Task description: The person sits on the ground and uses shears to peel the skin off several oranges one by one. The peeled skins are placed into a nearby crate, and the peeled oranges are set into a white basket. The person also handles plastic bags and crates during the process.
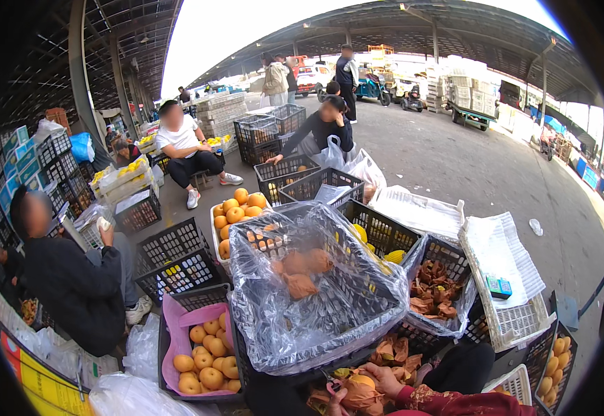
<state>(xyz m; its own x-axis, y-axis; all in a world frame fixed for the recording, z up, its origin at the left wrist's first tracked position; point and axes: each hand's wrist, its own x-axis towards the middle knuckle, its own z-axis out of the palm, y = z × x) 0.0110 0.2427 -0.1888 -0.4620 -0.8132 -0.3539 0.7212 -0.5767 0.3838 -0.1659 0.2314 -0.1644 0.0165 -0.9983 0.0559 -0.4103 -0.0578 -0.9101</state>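
Note:
Near the bottom edge my right hand [383, 379], in a dark red patterned sleeve, grips a round fruit in a brown paper bag [360, 396]. Part of the yellow-orange skin shows through the opened top. My left hand [337, 404] is beside the bag, mostly cut off by the frame, with pink-handled scissors [334, 386] at its fingers. More brown paper bags [398, 353] lie around and behind my hands. Just beyond stands a black plastic crate lined with clear film [317, 333], holding a few brown-bagged fruits [302, 285].
Left is a crate of bare brown pears [208, 359] with pink lining. Behind it sits a white crate of orange-brown pears [237, 210]. On the right are a crate of crumpled brown paper [434, 291] and a white crate [520, 325]. Several people sit nearby, one in black [73, 281] at left.

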